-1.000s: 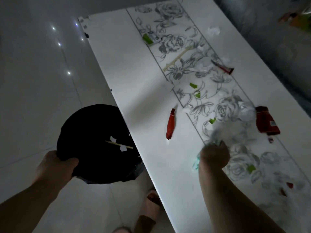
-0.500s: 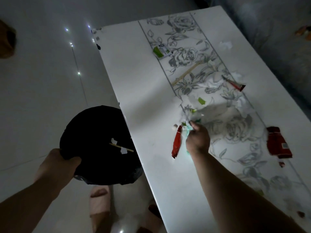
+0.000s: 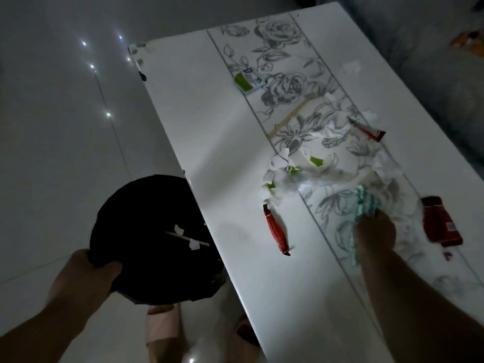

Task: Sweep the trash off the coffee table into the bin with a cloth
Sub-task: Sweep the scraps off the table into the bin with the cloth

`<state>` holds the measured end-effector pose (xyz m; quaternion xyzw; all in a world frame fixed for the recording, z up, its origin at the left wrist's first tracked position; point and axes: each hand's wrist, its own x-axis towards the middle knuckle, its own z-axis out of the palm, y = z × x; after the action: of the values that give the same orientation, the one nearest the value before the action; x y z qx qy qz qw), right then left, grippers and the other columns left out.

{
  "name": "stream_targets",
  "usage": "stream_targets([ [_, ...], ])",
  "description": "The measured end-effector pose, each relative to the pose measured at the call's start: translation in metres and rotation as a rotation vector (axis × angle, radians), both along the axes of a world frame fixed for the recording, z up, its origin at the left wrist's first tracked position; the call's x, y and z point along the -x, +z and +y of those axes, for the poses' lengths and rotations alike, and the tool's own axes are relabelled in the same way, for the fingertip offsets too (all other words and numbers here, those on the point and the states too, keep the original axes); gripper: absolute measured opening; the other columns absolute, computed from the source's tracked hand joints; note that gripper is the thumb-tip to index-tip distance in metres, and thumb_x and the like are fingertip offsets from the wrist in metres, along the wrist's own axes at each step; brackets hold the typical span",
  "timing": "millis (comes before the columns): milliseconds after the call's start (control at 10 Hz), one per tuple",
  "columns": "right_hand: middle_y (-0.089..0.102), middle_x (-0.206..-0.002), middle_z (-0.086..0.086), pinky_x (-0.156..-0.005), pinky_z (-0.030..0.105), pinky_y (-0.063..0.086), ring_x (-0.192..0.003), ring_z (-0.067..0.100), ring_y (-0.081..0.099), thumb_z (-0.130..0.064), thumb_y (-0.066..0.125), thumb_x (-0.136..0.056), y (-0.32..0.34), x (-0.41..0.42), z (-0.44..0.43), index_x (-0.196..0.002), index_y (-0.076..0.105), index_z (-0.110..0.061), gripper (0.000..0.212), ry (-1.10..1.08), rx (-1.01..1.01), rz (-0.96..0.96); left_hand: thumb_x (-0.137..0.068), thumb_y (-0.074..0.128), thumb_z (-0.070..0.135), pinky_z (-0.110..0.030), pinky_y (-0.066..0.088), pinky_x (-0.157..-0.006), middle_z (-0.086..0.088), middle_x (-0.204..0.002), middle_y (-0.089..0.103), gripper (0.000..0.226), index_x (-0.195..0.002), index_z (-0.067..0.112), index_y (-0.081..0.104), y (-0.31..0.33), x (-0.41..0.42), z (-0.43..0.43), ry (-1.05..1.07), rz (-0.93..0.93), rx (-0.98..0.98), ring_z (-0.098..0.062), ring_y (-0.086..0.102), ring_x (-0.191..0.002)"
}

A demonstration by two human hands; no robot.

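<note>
My left hand [image 3: 86, 276] grips the near rim of a round bin lined with a black bag [image 3: 154, 239], held against the left edge of the white coffee table [image 3: 209, 142]. A stick and white scraps lie inside the bin. My right hand [image 3: 374, 231] is shut on a bunched teal cloth [image 3: 365, 205] pressed on the table's floral strip. A heap of white and green paper scraps [image 3: 285, 174] lies to the cloth's upper left. A crumpled red wrapper [image 3: 276, 231] lies left of my hand, a red packet [image 3: 441, 222] to its right.
Farther up the table are a green-and-white sachet [image 3: 247, 80], a wooden stick [image 3: 292, 115], a red tube [image 3: 366, 128] and more white scraps [image 3: 351, 66]. My slippered feet [image 3: 163, 328] stand on the glossy tiled floor below the bin. A grey sofa [image 3: 432, 61] borders the table's right side.
My right hand has pulled the cloth back to the right, away from the red wrapper and the gathered scraps. The bin and my left hand have stayed at the table edge.
</note>
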<state>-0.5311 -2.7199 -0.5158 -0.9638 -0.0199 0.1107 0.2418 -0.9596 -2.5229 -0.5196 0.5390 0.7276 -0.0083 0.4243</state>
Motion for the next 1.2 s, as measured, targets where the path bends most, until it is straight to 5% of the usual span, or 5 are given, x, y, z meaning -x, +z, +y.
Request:
stream_targets([
  [400, 0.066, -0.114, 0.020, -0.086, 0.029, 0.045, -0.107, 0.035, 0.060, -0.004, 0.048, -0.083, -0.010, -0.016, 0.129, -0.115, 0.062, -0.012, 0.036, 0.561, 0.112, 0.003, -0.061, 0.064, 0.028, -0.059, 0.054, -0.061, -0.023, -0.066, 0.066, 0.033, -0.089, 0.009, 0.059, 0.003, -0.006, -0.006, 0.044, -0.001, -0.013, -0.044, 0.066, -0.065],
  [600, 0.063, -0.124, 0.011, -0.091, 0.028, 0.045, -0.113, 0.030, 0.058, -0.012, 0.047, -0.088, -0.018, 0.024, 0.137, -0.121, 0.061, -0.021, 0.037, 0.813, 0.095, 0.033, -0.054, 0.058, 0.030, -0.062, 0.055, -0.067, -0.022, -0.065, 0.062, 0.018, -0.065, 0.021, 0.046, 0.018, -0.016, -0.013, 0.038, 0.020, -0.072, -0.037, 0.063, -0.060],
  [800, 0.059, -0.124, 0.009, -0.096, 0.028, 0.044, -0.115, 0.028, 0.056, -0.007, 0.047, -0.086, -0.015, 0.067, 0.128, -0.122, 0.060, -0.023, 0.042, 1.010, 0.077, 0.016, -0.054, 0.055, 0.029, -0.041, 0.046, -0.056, -0.031, -0.061, 0.060, 0.016, -0.058, 0.017, 0.044, 0.022, -0.018, -0.015, 0.017, 0.016, -0.100, -0.035, 0.060, -0.054],
  [900, 0.061, -0.117, 0.012, -0.094, 0.031, 0.047, -0.108, 0.028, 0.058, 0.003, 0.048, -0.083, 0.000, 0.081, 0.119, -0.124, 0.060, -0.020, 0.048, 1.048, -0.027, -0.056, -0.055, 0.056, 0.031, -0.054, 0.055, -0.059, -0.032, -0.062, 0.064, 0.020, -0.060, 0.012, 0.050, 0.021, -0.018, -0.016, -0.001, 0.046, -0.116, -0.043, 0.066, -0.059],
  [1200, 0.061, -0.108, 0.030, -0.089, 0.036, 0.041, -0.104, 0.041, 0.055, 0.004, 0.048, -0.081, 0.013, 0.061, 0.023, -0.116, 0.061, 0.002, 0.037, 0.388, 0.129, -0.126, -0.055, 0.054, 0.030, -0.034, 0.038, -0.054, -0.035, -0.060, 0.059, 0.043, -0.075, -0.008, 0.059, 0.016, -0.015, -0.011, -0.037, 0.043, -0.073, -0.032, 0.053, -0.050],
])
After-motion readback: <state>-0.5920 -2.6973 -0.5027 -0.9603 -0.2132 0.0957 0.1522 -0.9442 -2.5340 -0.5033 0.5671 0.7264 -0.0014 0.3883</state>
